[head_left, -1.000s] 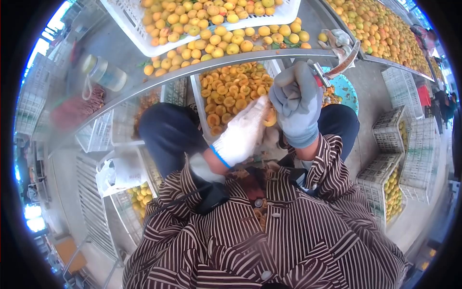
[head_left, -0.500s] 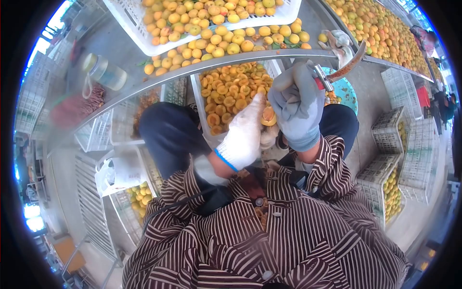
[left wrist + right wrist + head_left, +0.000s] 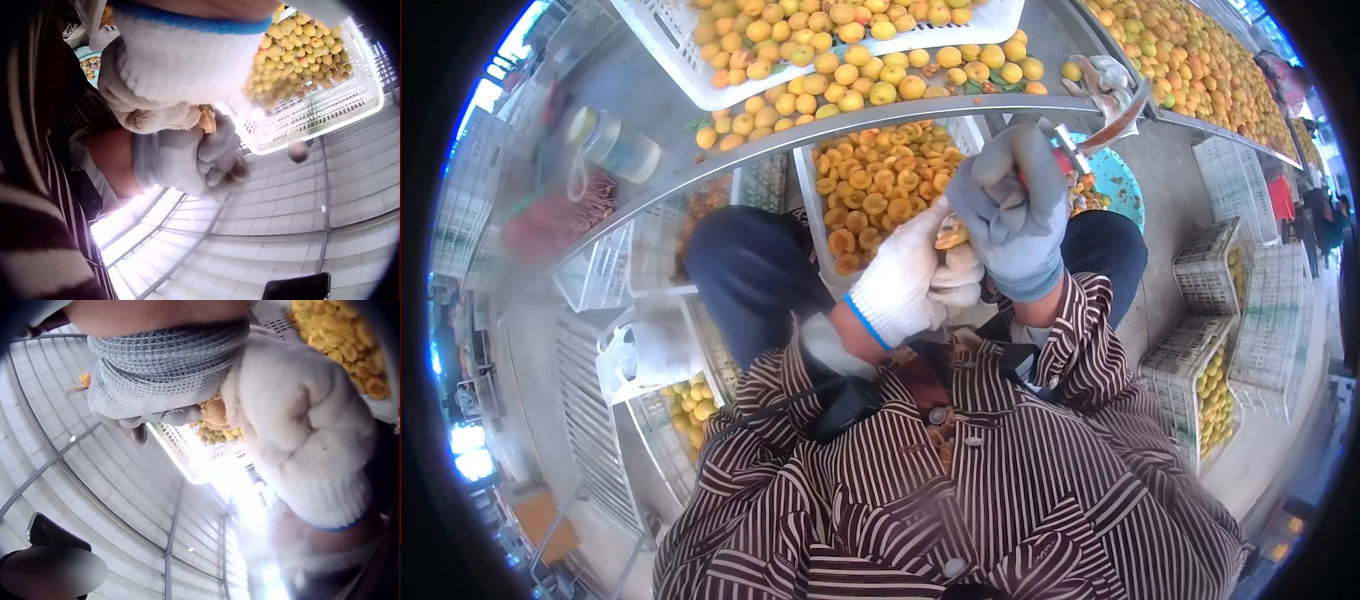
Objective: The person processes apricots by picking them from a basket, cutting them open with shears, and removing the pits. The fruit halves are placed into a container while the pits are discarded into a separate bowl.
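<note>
In the head view my left hand [image 3: 905,280], in a white glove with a blue cuff, holds an apricot [image 3: 952,232] whose orange flesh shows between the fingers. My right hand [image 3: 1015,215], in a grey glove, is right beside the fruit. It grips a curved knife [image 3: 1122,122] by its handle, mostly hidden in the fist; the blade points up and right, away from the fruit. The left wrist view shows the apricot [image 3: 208,120] between both gloves. Below the hands stands a white crate [image 3: 808,190] of halved apricots [image 3: 880,190].
A metal-edged table [image 3: 680,180] crosses in front, bearing a tipped white crate [image 3: 670,70], loose apricots [image 3: 850,95] and a jar [image 3: 625,148]. A turquoise basin [image 3: 1125,185] with scraps stands behind the right hand. Stacked crates [image 3: 1190,360] are on the right.
The left hand has tilted and its thumb side has lowered, turning the apricot; the cut face seen half a second ago is less visible. The right hand, with the knife, has shifted slightly left.
</note>
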{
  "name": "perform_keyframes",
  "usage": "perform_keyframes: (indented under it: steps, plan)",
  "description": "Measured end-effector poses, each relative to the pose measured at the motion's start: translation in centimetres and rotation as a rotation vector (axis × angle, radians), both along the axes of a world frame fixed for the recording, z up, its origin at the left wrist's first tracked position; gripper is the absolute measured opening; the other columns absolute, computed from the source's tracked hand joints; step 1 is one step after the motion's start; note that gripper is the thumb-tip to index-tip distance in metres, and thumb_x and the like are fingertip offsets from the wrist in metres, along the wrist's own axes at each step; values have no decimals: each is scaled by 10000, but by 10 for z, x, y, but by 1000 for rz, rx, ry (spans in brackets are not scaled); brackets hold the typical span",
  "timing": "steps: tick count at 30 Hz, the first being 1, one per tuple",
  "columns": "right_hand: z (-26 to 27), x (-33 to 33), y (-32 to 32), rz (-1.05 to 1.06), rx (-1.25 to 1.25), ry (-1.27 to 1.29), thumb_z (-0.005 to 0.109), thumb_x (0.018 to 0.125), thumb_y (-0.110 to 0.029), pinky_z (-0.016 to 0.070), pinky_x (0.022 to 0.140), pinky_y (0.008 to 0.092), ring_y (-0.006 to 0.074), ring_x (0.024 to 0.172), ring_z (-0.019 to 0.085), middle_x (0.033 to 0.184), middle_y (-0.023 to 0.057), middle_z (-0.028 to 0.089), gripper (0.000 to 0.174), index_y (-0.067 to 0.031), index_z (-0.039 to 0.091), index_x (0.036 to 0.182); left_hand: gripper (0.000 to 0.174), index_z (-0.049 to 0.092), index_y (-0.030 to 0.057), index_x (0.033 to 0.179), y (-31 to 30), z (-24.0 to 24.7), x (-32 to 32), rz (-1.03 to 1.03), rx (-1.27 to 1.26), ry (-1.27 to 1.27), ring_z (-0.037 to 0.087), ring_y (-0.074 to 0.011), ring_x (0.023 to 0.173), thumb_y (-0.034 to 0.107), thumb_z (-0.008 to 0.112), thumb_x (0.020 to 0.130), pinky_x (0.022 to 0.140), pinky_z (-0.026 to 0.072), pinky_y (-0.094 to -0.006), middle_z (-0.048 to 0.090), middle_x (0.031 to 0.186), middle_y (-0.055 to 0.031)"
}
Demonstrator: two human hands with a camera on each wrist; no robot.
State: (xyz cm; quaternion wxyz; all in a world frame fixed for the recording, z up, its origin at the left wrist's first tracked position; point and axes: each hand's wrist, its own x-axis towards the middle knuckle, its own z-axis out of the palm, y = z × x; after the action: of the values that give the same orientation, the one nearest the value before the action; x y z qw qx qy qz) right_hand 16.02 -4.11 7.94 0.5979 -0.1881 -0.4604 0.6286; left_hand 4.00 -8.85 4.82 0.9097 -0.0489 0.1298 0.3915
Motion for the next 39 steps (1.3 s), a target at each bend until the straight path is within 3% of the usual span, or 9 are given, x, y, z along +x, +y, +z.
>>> perform_keyframes:
  steps: [4,10,14,19,23,26,28,32,39]
  plan:
    - [9,18,24,448,-9,399,465,1005,-201,324,452,218,68,496,409,608,-5,476,259,9,609,956,403,514,86,905,0,21,1,196,240,299,297,-78,439,433,362,1042,435,226,-226,410,565,1]
    - [13,23,12,127,19,-794,632,914,-229,455,561,231,87,636,581,811,2,643,268,-26,657,1089,356,540,27,1044,17,-6,-21,291,185,270,468,-178,547,376,560,976,501,376,-301,532,717,-86]
    - [-21,7,9,-128,474,-1165,666,840,-223,535,765,372,299,857,675,970,130,687,353,-101,645,1170,253,535,26,1135,36,-34,-29,527,786,1158,642,-301,923,229,500,989,807,538,-424,621,1056,-155]
    - [-25,3,8,-187,546,-1198,650,816,-197,518,723,393,331,865,644,927,141,650,311,-102,614,1110,342,531,23,1162,25,-10,-47,443,382,622,645,-297,954,307,555,973,796,526,-384,639,1032,-139]
    - [-42,2,14,-195,426,-1142,655,820,-195,518,712,391,348,841,641,912,148,655,261,-94,624,1059,388,529,28,1181,36,-28,-72,404,582,1081,647,-285,1001,345,569,962,781,520,-380,658,1016,-113]
    - [-48,8,18,-419,435,-1058,683,841,-188,510,632,331,257,690,657,796,107,660,215,-66,632,1010,369,575,15,1141,40,-16,-79,198,361,1246,658,-282,995,334,538,959,787,522,-390,679,1003,-135]
    - [-44,14,16,-153,-87,-772,706,859,-182,476,567,254,108,588,597,705,32,623,191,-36,635,959,367,625,12,1101,55,-59,-99,-282,893,2153,669,-318,924,322,517,936,811,522,-412,670,1063,-185]
    - [-50,25,13,-78,-174,-666,721,854,-168,445,559,211,44,590,540,701,-7,592,197,-23,643,963,359,689,22,1010,64,-163,-116,-914,1184,2295,667,-370,884,321,581,845,812,522,-436,693,968,-196]
    - [-58,31,15,-171,5,-885,732,825,-140,475,632,242,66,655,541,719,3,597,193,-31,657,965,255,734,40,965,54,-164,-111,-854,762,2351,676,-388,947,151,558,818,790,541,-471,690,1014,-227]
